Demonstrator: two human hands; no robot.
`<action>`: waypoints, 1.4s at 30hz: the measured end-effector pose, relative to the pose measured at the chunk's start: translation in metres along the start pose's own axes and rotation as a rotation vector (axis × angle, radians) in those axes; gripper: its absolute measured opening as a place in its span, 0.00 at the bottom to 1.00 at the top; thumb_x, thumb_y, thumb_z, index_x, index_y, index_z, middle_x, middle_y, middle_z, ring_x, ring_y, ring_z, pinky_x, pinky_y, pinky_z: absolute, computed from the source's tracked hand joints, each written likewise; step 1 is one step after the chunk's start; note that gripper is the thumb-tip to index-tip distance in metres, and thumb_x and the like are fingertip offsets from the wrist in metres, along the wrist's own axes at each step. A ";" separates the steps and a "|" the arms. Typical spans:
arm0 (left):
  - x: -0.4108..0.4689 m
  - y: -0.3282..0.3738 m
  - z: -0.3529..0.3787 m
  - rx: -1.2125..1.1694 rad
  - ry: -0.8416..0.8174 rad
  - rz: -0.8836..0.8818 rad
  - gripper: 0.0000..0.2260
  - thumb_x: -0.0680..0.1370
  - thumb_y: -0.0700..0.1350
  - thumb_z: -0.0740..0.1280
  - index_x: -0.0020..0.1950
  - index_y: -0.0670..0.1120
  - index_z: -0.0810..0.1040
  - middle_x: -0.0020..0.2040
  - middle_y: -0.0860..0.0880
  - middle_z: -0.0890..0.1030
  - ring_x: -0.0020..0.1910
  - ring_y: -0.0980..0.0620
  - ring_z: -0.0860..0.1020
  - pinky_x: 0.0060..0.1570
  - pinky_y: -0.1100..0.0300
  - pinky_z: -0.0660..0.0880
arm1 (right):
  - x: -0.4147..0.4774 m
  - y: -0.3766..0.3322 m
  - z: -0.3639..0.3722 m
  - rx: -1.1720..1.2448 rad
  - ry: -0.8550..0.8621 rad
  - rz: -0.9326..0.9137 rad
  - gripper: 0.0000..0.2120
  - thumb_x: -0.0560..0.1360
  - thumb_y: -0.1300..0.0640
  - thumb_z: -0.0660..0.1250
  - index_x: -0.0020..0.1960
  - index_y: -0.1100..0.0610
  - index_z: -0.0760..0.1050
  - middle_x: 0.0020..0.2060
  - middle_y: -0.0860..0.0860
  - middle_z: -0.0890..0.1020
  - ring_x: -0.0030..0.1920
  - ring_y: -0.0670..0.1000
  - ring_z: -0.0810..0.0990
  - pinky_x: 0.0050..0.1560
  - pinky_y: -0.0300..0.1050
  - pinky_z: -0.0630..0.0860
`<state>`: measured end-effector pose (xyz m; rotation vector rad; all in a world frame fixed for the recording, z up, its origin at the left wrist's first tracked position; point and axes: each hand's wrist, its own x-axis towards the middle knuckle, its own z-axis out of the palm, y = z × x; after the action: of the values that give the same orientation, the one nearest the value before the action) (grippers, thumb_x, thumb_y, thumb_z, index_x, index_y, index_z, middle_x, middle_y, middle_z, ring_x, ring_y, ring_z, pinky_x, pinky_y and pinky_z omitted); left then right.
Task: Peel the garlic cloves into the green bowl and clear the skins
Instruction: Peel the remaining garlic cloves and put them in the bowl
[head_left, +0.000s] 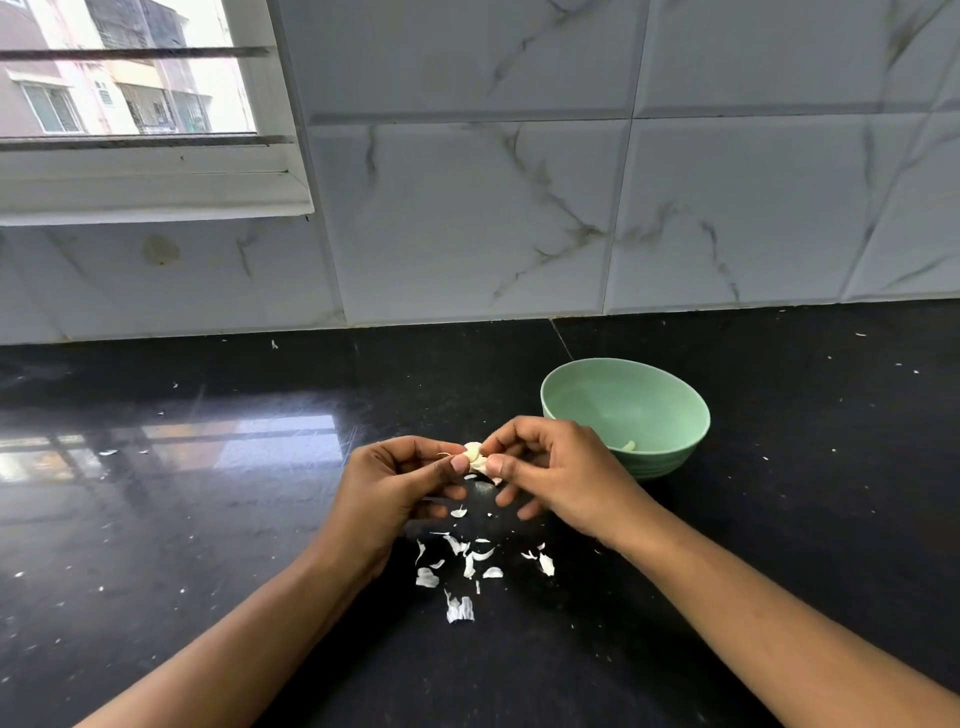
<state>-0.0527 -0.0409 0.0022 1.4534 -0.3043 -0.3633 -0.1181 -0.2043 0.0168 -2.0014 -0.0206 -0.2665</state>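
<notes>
While over skins (427, 578), clove (475, 456) between hands (395, 483) (556, 478)

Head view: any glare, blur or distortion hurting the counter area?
Head view: the window reflection glares on the counter at left; the wide angle bends the tile wall seams; left hand and right hand pinching the garlic clove look sharp; white skins stand out on the dark surface.
</notes>
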 end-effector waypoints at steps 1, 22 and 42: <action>-0.001 0.000 0.000 0.023 -0.002 0.010 0.11 0.62 0.45 0.74 0.42 0.41 0.84 0.34 0.41 0.82 0.30 0.52 0.79 0.27 0.65 0.75 | 0.000 0.001 0.002 0.006 0.023 -0.027 0.04 0.74 0.62 0.70 0.49 0.57 0.80 0.39 0.53 0.84 0.36 0.50 0.84 0.33 0.43 0.81; -0.005 0.003 0.002 -0.032 -0.110 0.048 0.10 0.65 0.42 0.71 0.43 0.38 0.82 0.34 0.44 0.83 0.32 0.53 0.82 0.32 0.64 0.78 | 0.000 -0.001 -0.004 -0.305 0.173 -0.384 0.05 0.68 0.57 0.76 0.39 0.53 0.79 0.33 0.42 0.81 0.35 0.42 0.79 0.35 0.32 0.72; -0.012 -0.003 0.000 0.554 0.098 0.628 0.04 0.67 0.40 0.77 0.40 0.46 0.85 0.35 0.56 0.85 0.32 0.60 0.82 0.34 0.69 0.76 | -0.001 -0.002 0.000 0.246 0.079 0.004 0.10 0.71 0.68 0.71 0.46 0.59 0.71 0.40 0.58 0.84 0.40 0.54 0.85 0.35 0.41 0.80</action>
<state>-0.0639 -0.0359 -0.0002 1.8082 -0.7999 0.3285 -0.1188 -0.2031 0.0182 -1.7451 0.0010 -0.3241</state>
